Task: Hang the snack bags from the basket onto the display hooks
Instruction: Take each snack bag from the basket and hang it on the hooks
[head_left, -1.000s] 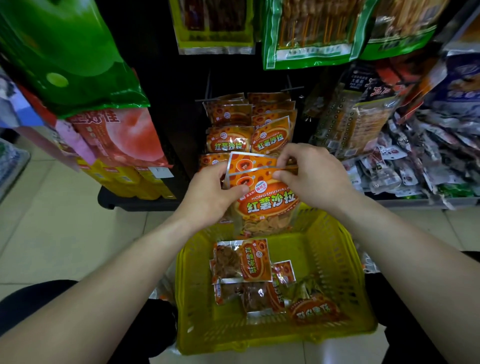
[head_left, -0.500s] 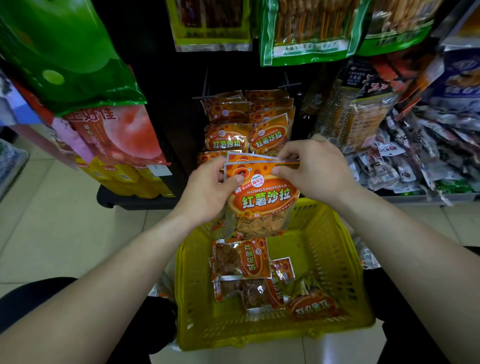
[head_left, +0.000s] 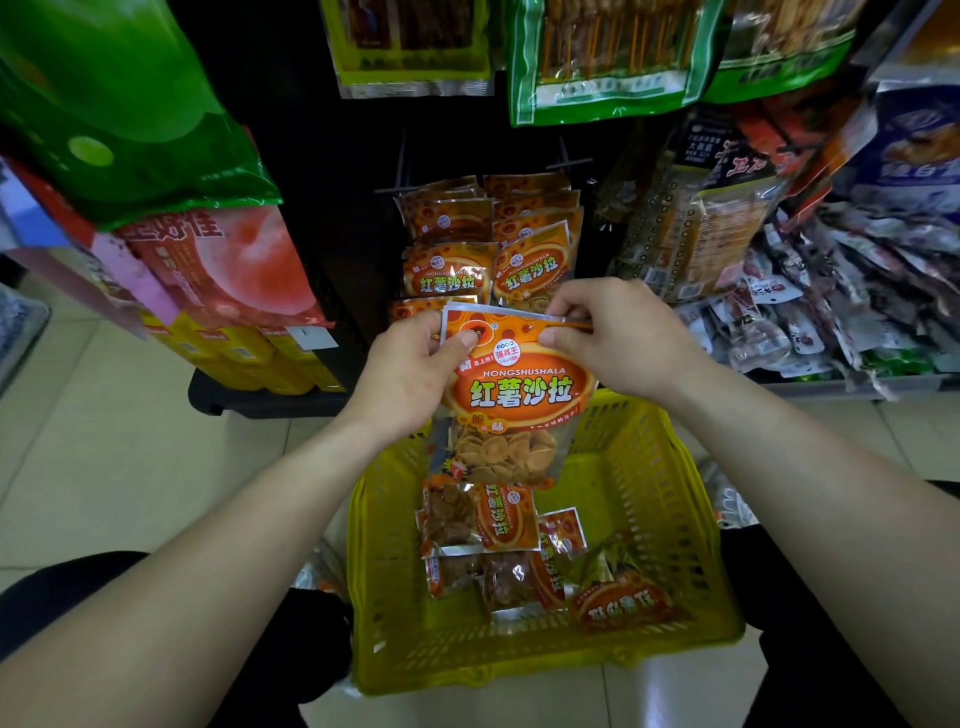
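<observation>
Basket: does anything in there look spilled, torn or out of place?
Nothing spilled or visibly torn. The snack bags lie jumbled in the yellow basket, overlapping at different angles; the rightmost bag lies with its print upside down.

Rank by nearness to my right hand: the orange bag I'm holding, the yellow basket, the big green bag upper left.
From the right hand:
1. held orange bag, pinched at its top.
2. yellow basket, just below.
3. big green bag, far upper left.
</observation>
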